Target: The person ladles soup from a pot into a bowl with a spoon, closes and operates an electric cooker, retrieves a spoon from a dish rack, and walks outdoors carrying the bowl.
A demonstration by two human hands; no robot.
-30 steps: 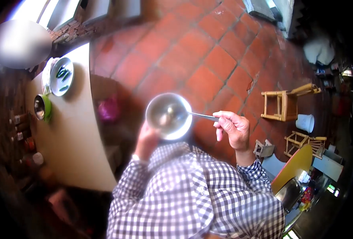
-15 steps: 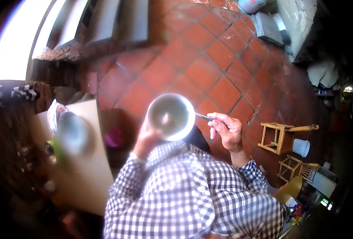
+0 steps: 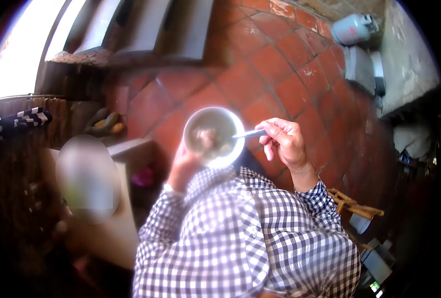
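Observation:
My left hand (image 3: 182,166) grips a round white bowl (image 3: 223,163) by its left and lower side, in front of my checked shirt. Inside lies a cloudy, pale greenish broth (image 3: 225,121) with light pinkish-brown lumps (image 3: 205,139); what the lumps are I cannot make out. To the right of the bowl, my right hand (image 3: 286,141) pinches the handle of a metal spoon (image 3: 250,134). The spoon's far end reaches over the bowl's right rim into the broth, so its tip is not clearly visible.
Red floor tiles (image 3: 260,69) spread ahead. Steps (image 3: 146,30) rise at the upper left. A pale table (image 3: 123,233) stands at my left with a blurred patch over it. A gas cylinder (image 3: 352,30) is at the upper right. A bamboo stool (image 3: 354,204) is to my right.
The spoon has moved left, its end now over the broth inside the bowl. The lumps show more plainly. The view has shifted, bringing the gas cylinder further into sight.

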